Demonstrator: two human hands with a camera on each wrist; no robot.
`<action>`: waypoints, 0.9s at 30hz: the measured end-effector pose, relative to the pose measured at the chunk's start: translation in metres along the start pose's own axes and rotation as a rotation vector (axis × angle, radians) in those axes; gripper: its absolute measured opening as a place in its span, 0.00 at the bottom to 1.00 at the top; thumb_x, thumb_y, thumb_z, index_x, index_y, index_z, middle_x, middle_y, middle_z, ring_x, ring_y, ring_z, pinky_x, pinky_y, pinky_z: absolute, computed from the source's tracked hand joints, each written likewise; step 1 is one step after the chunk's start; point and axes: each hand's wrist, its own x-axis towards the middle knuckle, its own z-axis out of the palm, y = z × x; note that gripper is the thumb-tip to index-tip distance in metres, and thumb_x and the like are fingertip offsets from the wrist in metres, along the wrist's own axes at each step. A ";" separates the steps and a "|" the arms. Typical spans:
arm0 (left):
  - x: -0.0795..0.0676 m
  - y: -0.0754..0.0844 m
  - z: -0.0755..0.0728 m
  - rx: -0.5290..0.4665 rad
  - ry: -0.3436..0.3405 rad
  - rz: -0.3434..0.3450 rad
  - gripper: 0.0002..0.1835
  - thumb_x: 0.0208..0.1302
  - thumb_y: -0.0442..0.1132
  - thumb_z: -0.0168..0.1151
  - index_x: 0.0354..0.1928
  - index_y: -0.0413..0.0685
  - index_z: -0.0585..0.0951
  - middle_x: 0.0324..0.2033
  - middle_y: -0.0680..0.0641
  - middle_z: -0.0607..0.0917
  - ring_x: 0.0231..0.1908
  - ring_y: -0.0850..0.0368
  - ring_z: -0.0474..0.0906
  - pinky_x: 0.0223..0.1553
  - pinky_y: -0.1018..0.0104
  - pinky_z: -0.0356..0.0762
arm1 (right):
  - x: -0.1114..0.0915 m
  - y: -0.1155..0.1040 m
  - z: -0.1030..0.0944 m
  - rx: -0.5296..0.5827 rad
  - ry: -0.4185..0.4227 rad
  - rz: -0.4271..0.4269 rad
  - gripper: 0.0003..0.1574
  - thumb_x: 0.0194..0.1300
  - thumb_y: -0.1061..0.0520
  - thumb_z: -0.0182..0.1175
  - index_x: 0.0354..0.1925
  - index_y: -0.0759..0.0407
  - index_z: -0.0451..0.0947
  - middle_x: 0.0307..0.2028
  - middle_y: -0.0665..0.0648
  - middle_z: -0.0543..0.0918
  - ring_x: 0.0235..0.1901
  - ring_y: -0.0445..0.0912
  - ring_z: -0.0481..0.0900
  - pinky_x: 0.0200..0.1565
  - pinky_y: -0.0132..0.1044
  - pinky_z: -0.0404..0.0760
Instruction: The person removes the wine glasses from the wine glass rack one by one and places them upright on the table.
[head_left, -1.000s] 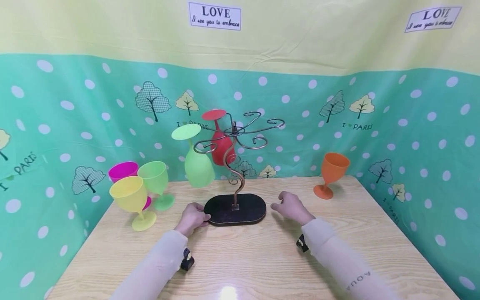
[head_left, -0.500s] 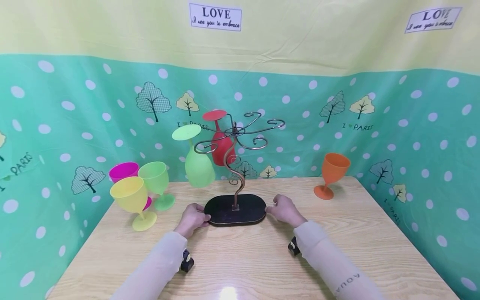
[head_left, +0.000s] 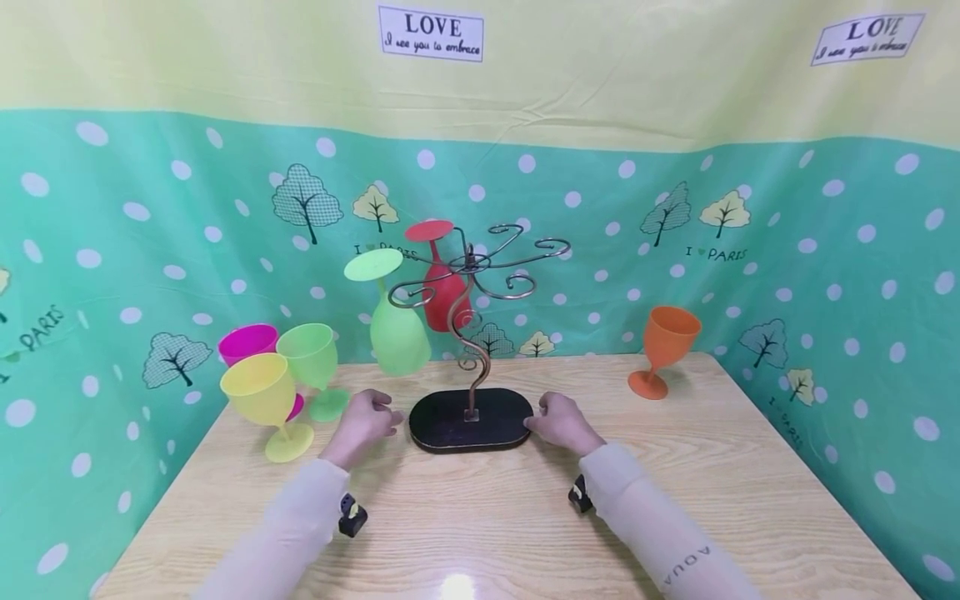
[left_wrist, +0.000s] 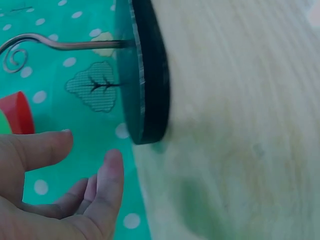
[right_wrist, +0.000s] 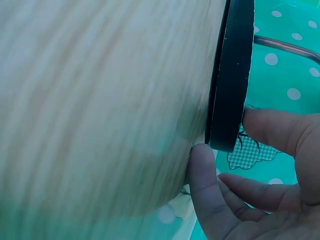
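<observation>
A metal goblet rack (head_left: 471, 412) with curled arms and a black oval base stands mid-table. A green goblet (head_left: 400, 333) and a red goblet (head_left: 444, 296) hang upside down from its left arms. My right hand (head_left: 564, 422) pinches the base's right end; in the right wrist view the thumb (right_wrist: 275, 131) lies on its upper face and a finger (right_wrist: 205, 175) is at its lower edge. Just off the base's left end, my left hand (head_left: 365, 423) holds nothing. Its thumb (left_wrist: 45, 148) and fingers are spread apart in the left wrist view.
At the left stand a yellow goblet (head_left: 262, 390), a green goblet (head_left: 309, 357) and a magenta goblet (head_left: 247, 340), close together and upright. An orange goblet (head_left: 670, 335) stands at the back right. A dotted cloth (head_left: 585, 179) hangs behind the wooden table (head_left: 480, 517).
My right hand has moved left to the base's right end and taken hold there. My left hand has let go of the left end and drawn away to the left.
</observation>
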 end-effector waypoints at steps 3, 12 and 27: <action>-0.002 0.006 -0.009 -0.037 0.006 0.024 0.26 0.54 0.32 0.61 0.52 0.26 0.65 0.40 0.34 0.73 0.32 0.47 0.79 0.36 0.62 0.79 | 0.001 -0.001 0.002 0.010 -0.002 -0.008 0.30 0.53 0.51 0.64 0.48 0.70 0.70 0.33 0.57 0.75 0.34 0.49 0.72 0.39 0.43 0.75; -0.010 0.030 -0.037 -0.099 0.075 0.094 0.26 0.56 0.33 0.60 0.54 0.28 0.64 0.41 0.37 0.70 0.34 0.51 0.78 0.38 0.67 0.78 | 0.002 -0.007 0.006 0.024 -0.010 -0.001 0.26 0.52 0.53 0.65 0.45 0.68 0.72 0.35 0.57 0.76 0.35 0.49 0.73 0.40 0.43 0.75; -0.018 0.094 -0.072 0.059 0.450 0.430 0.17 0.56 0.35 0.58 0.48 0.37 0.71 0.40 0.42 0.74 0.40 0.50 0.72 0.43 0.60 0.73 | 0.004 -0.013 0.013 0.025 0.002 0.014 0.28 0.52 0.54 0.65 0.47 0.69 0.71 0.39 0.60 0.76 0.40 0.50 0.73 0.45 0.44 0.74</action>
